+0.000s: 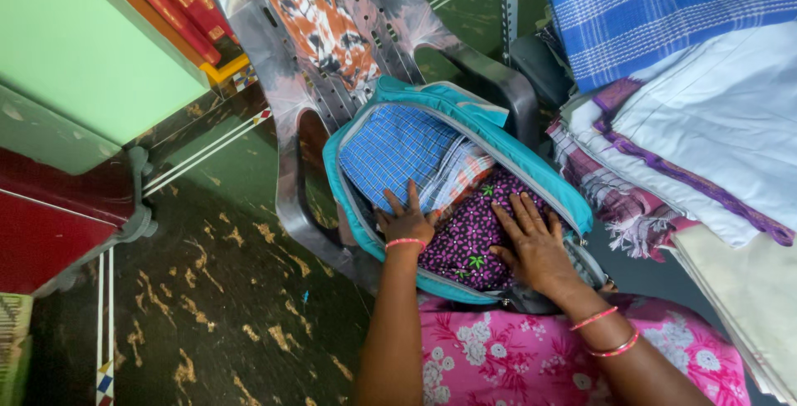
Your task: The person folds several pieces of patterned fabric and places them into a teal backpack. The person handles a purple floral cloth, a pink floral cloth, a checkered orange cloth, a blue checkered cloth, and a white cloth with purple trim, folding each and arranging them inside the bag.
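A teal bag (465, 111) lies open on a grey plastic chair (274, 49). Inside it are a folded blue checked cloth (394, 153) and a dark purple cloth with small flowers (469, 236). My left hand (407, 222) presses flat at the near edge of the blue checked cloth, fingers spread. My right hand (535, 244) rests palm down on the purple flowered cloth, pushing it into the bag. Neither hand grips anything. Both wrists wear pink bangles.
A stack of folded cloths (706, 115), blue checked, white and purple-edged, sits at the right. An orange patterned cloth (320, 16) hangs over the chair's back. A green and red cabinet (75, 107) stands at the left on the dark green floor (216, 290).
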